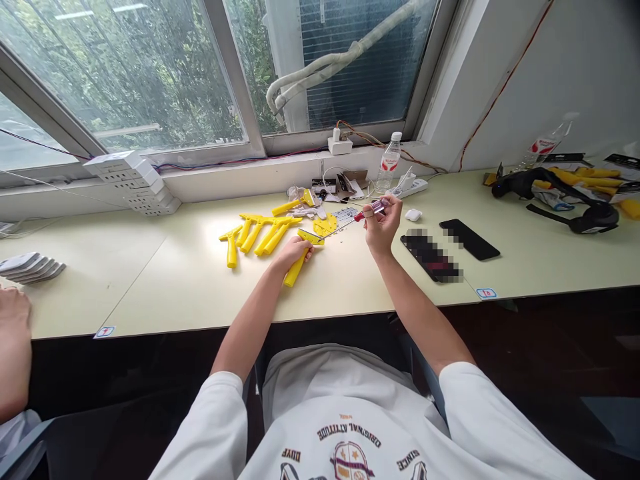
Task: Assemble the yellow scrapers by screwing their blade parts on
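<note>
My left hand (294,253) is wrapped round the handle of a yellow scraper (297,271), whose wide head points away from me. In my right hand (383,228) is a screwdriver (371,210) with a red and clear handle. Its thin shaft slants down to the left, the tip at the scraper's head; whether it sits in a screw is too small to tell. Left of my left hand lie several yellow T-shaped scraper handles (250,233). Behind the scraper are a round yellow piece (326,225), flat metal pieces (346,215) and small scattered dark bits.
Another yellow scraper (295,202) lies further back. A water bottle (389,162) and a power strip (411,187) stand near the window. Two phones (470,240) and a white case (413,215) lie right; black headgear (560,193) is beyond. A co-worker's arm (14,353) rests at far left.
</note>
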A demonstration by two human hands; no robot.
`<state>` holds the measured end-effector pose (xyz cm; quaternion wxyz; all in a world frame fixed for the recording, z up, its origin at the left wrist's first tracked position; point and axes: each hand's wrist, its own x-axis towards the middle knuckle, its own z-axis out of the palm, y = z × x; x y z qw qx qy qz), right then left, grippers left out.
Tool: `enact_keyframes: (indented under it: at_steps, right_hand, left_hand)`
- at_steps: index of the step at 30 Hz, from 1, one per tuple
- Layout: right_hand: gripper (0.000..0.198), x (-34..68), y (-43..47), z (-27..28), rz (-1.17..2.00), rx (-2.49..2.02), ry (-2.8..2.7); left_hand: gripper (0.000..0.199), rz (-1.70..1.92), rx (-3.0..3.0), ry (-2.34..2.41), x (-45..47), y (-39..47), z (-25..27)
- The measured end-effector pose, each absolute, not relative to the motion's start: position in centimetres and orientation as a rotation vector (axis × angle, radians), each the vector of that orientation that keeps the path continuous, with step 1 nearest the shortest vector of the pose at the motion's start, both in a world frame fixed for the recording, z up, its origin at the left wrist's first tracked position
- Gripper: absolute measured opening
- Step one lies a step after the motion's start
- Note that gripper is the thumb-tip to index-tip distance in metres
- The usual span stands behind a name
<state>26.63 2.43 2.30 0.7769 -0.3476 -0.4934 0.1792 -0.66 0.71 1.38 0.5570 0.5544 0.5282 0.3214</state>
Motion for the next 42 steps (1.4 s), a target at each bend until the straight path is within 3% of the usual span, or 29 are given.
enact_keyframes:
  at_steps: [8, 25, 30, 35, 42]
  right_hand:
    - [0.042, 26.6, 1.6, 2.2, 0.515, -0.687, -1.156]
    - [0.061, 26.6, 2.3, 2.3, 0.463, -0.756, -1.07]
    - [0.049, 26.7, 1.8, 2.3, 0.477, -0.706, -1.132]
    - [0.05, 26.8, 1.8, 2.1, 0.489, -0.696, -1.118]
    - [0.067, 26.9, 2.2, 2.9, 0.467, -0.741, -1.106]
  left_hand:
    - [0.019, 0.773, 1.311, 1.264, -0.4, 0.1, 1.9]
    - [0.02, 0.754, 1.337, 1.244, -0.8, 1.1, 0.8]
    - [0.021, 0.758, 1.33, 1.262, -0.7, 1.0, 1.1]
    - [0.02, 0.775, 1.312, 1.258, -0.6, 0.8, 1.3]
    - [0.019, 0.783, 1.302, 1.255, -0.6, 0.7, 1.3]
